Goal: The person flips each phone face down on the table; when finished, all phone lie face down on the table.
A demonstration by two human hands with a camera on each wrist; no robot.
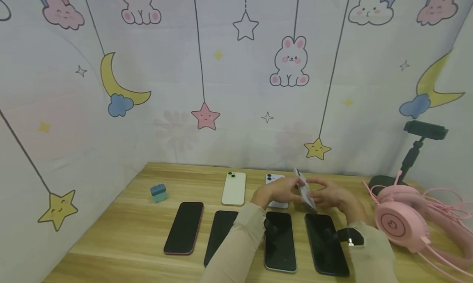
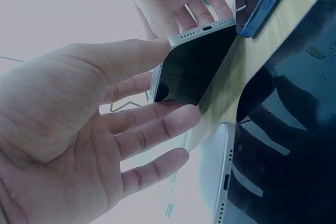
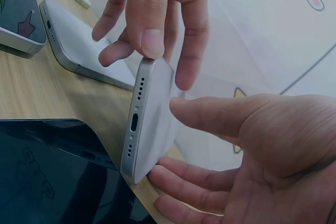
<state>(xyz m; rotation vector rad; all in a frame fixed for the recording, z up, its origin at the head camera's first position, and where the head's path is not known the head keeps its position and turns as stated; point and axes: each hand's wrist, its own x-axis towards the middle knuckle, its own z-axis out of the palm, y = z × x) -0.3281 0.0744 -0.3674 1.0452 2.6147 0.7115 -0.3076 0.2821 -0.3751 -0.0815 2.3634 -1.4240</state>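
Observation:
A silver-white smartphone (image 1: pixel 304 192) is held tilted on its edge above the back right of the table. My left hand (image 1: pixel 280 189) grips it, the thumb pressing one corner of the rim and the fingers behind; its dark screen (image 2: pixel 195 65) shows in the left wrist view. On the other side, my right hand (image 1: pixel 332 195) has its thumb at the pale back (image 3: pixel 157 114) and its fingertips by the lower edge, fingers loosely spread. A white smartphone (image 1: pixel 274 178) lies face down beside my left hand, partly covered by it. Nearest below my right hand is a black-screened smartphone (image 1: pixel 327 244).
Several other phones lie on the wooden table: a pale green one (image 1: pixel 233 188) face down, and dark-screened ones (image 1: pixel 183 228) in the front row. A small blue block (image 1: pixel 158 192) sits at back left. Pink headphones (image 1: pixel 400 219) and a black stand (image 1: pixel 410 157) occupy the right.

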